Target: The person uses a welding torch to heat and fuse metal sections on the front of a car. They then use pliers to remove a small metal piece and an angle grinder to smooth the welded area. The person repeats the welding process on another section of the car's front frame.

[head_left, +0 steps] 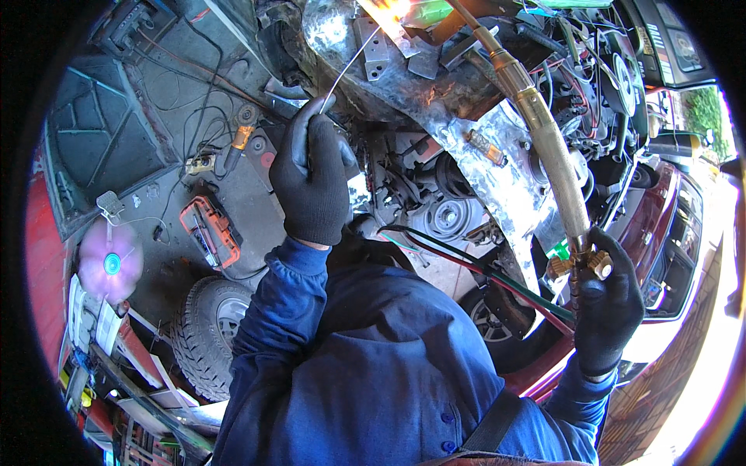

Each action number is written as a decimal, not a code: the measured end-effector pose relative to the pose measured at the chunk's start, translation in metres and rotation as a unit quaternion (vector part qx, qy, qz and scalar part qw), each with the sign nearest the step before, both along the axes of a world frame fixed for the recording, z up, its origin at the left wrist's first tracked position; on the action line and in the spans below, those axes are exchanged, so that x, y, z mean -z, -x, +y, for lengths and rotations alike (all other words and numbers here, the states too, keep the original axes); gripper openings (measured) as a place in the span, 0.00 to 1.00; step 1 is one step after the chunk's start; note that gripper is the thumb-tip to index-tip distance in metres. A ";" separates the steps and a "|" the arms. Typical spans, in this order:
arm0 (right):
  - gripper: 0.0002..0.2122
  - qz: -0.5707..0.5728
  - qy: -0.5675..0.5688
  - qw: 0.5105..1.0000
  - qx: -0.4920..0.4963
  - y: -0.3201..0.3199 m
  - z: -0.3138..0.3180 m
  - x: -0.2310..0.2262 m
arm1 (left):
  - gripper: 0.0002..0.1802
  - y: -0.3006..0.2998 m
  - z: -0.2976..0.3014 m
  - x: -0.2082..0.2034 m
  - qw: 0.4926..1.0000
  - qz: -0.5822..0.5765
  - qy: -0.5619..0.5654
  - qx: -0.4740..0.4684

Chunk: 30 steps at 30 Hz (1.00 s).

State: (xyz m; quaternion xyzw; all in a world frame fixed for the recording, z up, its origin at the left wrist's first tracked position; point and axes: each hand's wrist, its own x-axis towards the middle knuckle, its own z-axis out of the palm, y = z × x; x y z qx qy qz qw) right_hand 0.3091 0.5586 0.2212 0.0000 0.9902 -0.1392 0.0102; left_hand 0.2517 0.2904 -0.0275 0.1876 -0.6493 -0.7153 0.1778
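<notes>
Left of the torch [553, 147], the left hand [313, 175] pinches the rod [360, 53], which projects beyond its fingertips [328, 104]. The right hand [609, 307] is curled around the torch's valve end

Your left hand [315, 171], toward 11 o'clock: you wear a plain black glove. Your right hand [611, 303], toward 4 o'clock: matching black. Coverall [365, 373], 6 o'clock: deep blue, buttons [447, 418] in darker blue. Torch [557, 159], 2 o'clock: brass yellow, handle finely cross-hatched. Rod [350, 70], 12 o'clock: silvery. Flame glow [392, 12], 12 o'clock: white-yellow, edged orange. Green hose [517, 286], toward 4 o'clock: dark green; its neighbour, red. Sheet metal [513, 198], 2 o'clock: bright silver, mottled grey. Case [223, 227], 9 o'clock: orange with dark grey. Fan [110, 283], 9 o'clock: purple, turquoise hub. Tyre [194, 342], 8 o'clock: black, blocky tread pattern. Car [646, 221], 3 o'clock: dark red.
</notes>
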 end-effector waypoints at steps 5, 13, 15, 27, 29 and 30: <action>0.22 -0.009 -0.005 1.000 0.011 -0.001 -0.001 -0.001 | 0.17 0.001 -0.002 0.003 0.999 -0.002 0.034 0.001; 0.22 -0.009 0.000 1.000 0.013 -0.001 -0.001 -0.001 | 0.17 0.002 -0.003 0.008 0.999 -0.002 0.037 0.002; 0.21 -0.009 -0.011 1.000 0.004 -0.001 -0.001 -0.001 | 0.17 0.003 -0.003 0.007 1.000 -0.002 0.020 0.005; 0.21 -0.012 0.014 0.999 0.047 -0.001 -0.005 0.002 | 0.17 0.003 -0.005 0.002 1.000 -0.022 0.002 0.022; 0.21 -0.013 0.017 0.999 0.044 -0.001 -0.005 0.002 | 0.17 0.006 -0.005 0.005 1.000 -0.009 0.020 0.010; 0.21 -0.013 0.019 0.999 0.044 -0.001 -0.005 0.002 | 0.17 0.007 -0.005 0.006 1.000 -0.003 0.028 0.003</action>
